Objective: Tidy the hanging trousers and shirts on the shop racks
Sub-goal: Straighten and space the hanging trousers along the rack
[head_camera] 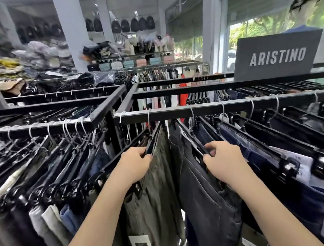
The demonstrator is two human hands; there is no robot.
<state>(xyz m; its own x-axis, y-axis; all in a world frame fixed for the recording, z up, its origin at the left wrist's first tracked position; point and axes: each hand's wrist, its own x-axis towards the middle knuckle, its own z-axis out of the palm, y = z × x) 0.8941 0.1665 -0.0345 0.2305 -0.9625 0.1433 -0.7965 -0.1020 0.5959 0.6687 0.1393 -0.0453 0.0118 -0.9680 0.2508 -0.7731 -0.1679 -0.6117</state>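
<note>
Trousers hang on black clip hangers from a black rack rail that runs across the view. My left hand grips the black hanger of the olive-green trousers. My right hand grips the hanger of the dark charcoal trousers. A narrow gap lies between these two pairs. Navy and pale trousers hang to the right, with spaces between their hooks. On a second rail to the left, several trousers are packed close together.
A dark sign reading ARISTINO stands on the rack top at the right. Behind are more racks with shirts, shelves of bags and folded goods, white pillars and a window at the right.
</note>
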